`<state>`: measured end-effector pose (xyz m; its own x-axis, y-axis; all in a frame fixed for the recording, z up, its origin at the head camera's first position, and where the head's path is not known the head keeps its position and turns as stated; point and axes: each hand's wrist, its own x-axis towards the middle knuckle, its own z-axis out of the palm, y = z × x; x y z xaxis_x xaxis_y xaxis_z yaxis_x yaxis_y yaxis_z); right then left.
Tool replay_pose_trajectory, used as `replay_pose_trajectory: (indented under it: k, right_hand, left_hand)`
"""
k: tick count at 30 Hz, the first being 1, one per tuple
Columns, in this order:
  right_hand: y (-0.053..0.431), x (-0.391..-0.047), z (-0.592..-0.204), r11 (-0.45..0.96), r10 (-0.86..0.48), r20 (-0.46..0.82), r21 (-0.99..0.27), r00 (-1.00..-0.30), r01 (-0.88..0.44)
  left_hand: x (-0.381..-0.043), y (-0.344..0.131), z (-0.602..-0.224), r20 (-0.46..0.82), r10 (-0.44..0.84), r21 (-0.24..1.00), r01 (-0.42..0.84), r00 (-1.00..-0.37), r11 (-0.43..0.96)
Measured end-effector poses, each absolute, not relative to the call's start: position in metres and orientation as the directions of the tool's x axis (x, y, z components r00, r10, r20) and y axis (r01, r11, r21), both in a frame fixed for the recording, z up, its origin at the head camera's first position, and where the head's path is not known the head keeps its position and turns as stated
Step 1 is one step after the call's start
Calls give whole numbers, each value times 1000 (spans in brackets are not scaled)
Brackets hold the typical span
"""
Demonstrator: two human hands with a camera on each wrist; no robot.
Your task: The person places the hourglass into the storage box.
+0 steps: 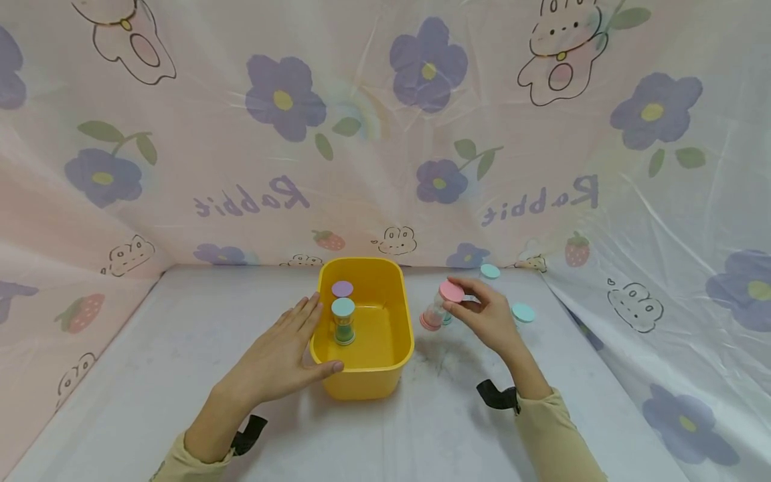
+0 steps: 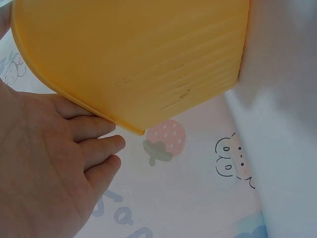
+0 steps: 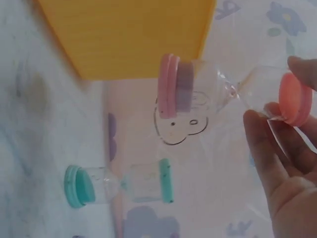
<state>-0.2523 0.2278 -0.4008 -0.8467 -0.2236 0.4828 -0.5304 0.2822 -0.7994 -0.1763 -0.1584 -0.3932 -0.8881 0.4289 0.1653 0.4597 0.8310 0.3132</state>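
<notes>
In the head view, my right hand [image 1: 484,318] pinches a pink-capped hourglass [image 1: 432,314] by its top cap. The hourglass is tilted and held just right of a yellow bin [image 1: 361,385]. The right wrist view shows its clear glass [image 3: 210,82], with pinkish sand gathered at the far cap. My left hand [image 1: 280,358] rests on the bin's left rim with straight fingers, its thumb across the near corner. Inside the bin stand a teal-capped hourglass [image 1: 344,325] with green sand and a purple-capped one [image 1: 342,289].
A teal hourglass [image 3: 119,184] stands behind the held one. Two more teal-capped pieces, one at the back [image 1: 490,271] and one beside the right hand [image 1: 523,312], are on the white table [image 1: 241,294]. A printed curtain [image 1: 361,167] hangs behind and at the sides.
</notes>
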Motion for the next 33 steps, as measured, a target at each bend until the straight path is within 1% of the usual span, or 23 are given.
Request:
replay_pose_trajectory:
  k: [13, 21, 28, 33]
  right_hand:
    - [215, -236, -371, 204, -124, 585, -776, -802, -597]
    - [200, -234, -360, 119, -103, 636, -755, -764, -645]
    - [184, -236, -354, 103, -134, 671, -722, -729, -684]
    - [169, -236, -352, 114, -201, 650, -727, -733, -677]
  left_hand:
    - [-179, -161, -391, 185, 433, 306, 471, -882, 828]
    - [-177, -161, -394, 182, 436, 314, 473, -881, 823]
    - [-178, -160, -394, 185, 440, 309, 477, -879, 823]
    - [-178, -160, -395, 172, 434, 316, 467, -884, 826]
